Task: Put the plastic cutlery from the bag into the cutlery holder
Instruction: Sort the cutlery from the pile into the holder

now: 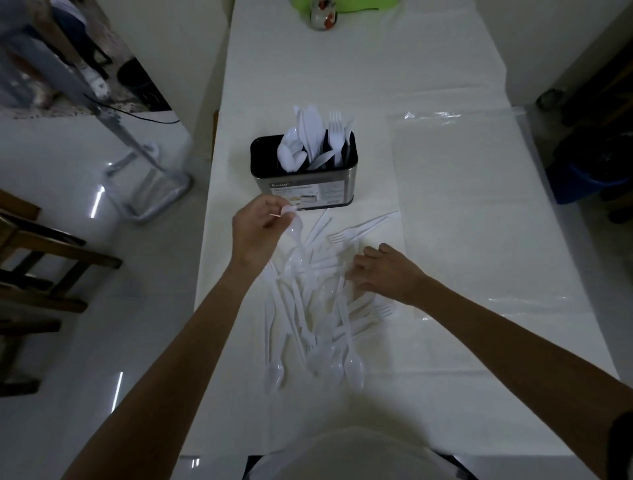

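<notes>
A pile of white plastic cutlery [318,322] lies loose on the white table [445,394] in front of me. Behind it stands a metal cutlery holder [305,186] with a black inside, with spoons, knives and forks upright in it. My left hand [257,229] is raised just in front of the holder and grips a white plastic spoon [296,236] by its bowl end, handle hanging down. My right hand [383,270] rests palm down on the right side of the pile, fingers spread over the pieces. A clear plastic bag [479,205] lies flat to the right.
A lone fork [359,229] and a knife [320,222] lie between holder and pile. A jar [323,15] and a green item [342,3] stand at the table's far end. Off the left edge are a wooden chair [34,260] and a metal stand [147,178].
</notes>
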A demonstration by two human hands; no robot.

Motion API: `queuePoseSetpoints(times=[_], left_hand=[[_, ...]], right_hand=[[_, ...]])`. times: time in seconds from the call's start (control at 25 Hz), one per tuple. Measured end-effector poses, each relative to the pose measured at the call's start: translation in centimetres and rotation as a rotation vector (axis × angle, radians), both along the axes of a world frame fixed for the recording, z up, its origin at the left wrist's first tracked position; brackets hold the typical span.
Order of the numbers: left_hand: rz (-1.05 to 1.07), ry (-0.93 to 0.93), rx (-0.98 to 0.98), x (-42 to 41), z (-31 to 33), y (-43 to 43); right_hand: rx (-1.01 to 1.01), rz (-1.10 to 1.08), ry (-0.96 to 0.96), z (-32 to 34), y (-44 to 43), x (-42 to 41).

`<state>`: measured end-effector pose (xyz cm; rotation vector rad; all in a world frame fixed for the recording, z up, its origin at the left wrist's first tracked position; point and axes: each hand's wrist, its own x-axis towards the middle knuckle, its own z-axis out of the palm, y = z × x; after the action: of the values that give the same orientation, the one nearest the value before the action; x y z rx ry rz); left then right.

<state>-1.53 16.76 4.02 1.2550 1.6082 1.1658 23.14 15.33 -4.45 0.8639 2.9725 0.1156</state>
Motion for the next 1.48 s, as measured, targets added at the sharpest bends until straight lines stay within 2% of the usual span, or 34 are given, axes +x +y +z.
queuePoseSetpoints(times=[0.12,0.24,0.4,0.56,0.88,1.04,1.16,1.28,1.36,1.48], left_hand=[[0.094,-0.068,-0.065,-0.7,0.0,-2.1],[0.109,-0.059,-0.187,-0.5,-0.9,-5.1],[0.12,-0.114,-0.244,-0.4,-2.0,-8.6],[0.133,-0.101,-0.259,-0.5,-2.3,-10.6],[0.194,-0.148,-0.248,0.7,-2.1,-12.0],[0.186,-0.164,-0.25,1.4,-2.2,-12.0],[0.166,-0.148,-0.241,1.9,-2.1,-12.0],[0.117,-0.153,-0.227,2.2,-2.1,-11.5],[0.073,-0.157,-0.218,2.8,-1.8,-10.8],[0.06,-0.163,-0.183,3.7,-1.4,-9.3]], right_hand=[[-0.009,-0.052,0.055,0.1,-0.3,0.0],[-0.053,-0.127,0.141,-0.2,-0.7,-0.6],[-0.1,-0.173,0.186,-0.2,-0.6,-2.1],[-0.042,-0.093,0.093,-0.2,-0.2,-2.5],[0.011,0.026,0.083,0.0,-0.1,-2.5],[0.044,-0.028,0.054,-0.5,-0.5,-2.2],[0.034,-0.11,0.187,-0.8,-0.9,-2.0],[-0.239,-0.278,0.455,0.3,-1.8,-2.4],[-0.517,-0.454,0.69,1.6,-2.9,-3.3],[-0.935,-0.572,0.956,3.9,-4.7,-4.8]])
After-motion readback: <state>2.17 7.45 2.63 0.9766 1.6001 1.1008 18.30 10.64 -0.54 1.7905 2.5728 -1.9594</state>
